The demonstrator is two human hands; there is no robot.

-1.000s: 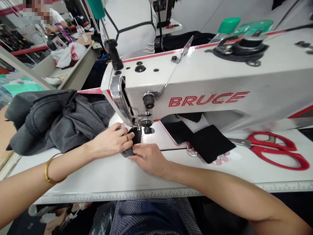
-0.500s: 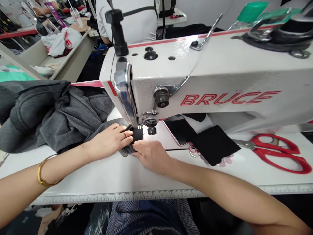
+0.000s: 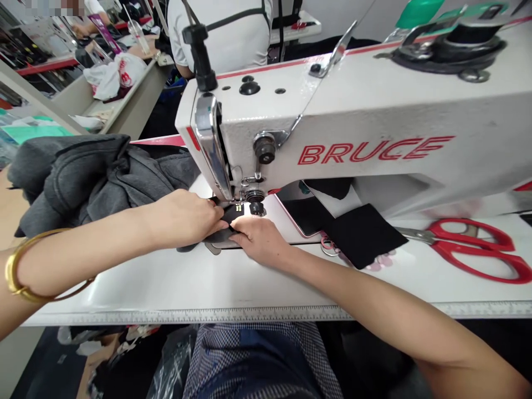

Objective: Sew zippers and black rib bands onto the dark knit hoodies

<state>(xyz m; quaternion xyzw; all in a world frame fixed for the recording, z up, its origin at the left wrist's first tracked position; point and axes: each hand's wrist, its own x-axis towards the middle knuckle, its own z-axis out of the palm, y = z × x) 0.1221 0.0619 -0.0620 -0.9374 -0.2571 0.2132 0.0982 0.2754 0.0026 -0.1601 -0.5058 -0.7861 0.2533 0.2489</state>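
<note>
A dark grey garment (image 3: 93, 183) lies bunched on the left of the sewing machine (image 3: 353, 116), and part of it runs toward the needle. A black fabric piece (image 3: 235, 215) lies by the presser foot. My left hand (image 3: 187, 217) is closed, its fingertips pinching the fabric just left of the needle area. Close against it, my right hand (image 3: 260, 238) pinches the edge of the black piece between thumb and fingers, in front of the presser foot. The fingers partly hide the fabric there.
Red-handled scissors (image 3: 469, 246) lie at the right. Nearer are a square of black cloth (image 3: 366, 235) and a phone (image 3: 301, 213) under the machine arm. A measuring tape (image 3: 208, 316) runs along the table's front edge. A person in white (image 3: 233, 39) sits behind the machine.
My left hand has turned and its fingers have curled in at the fabric edge, with the wrist swung outward. My right hand has shifted slightly, its thumb now pinching the edge. The view has moved a little.
</note>
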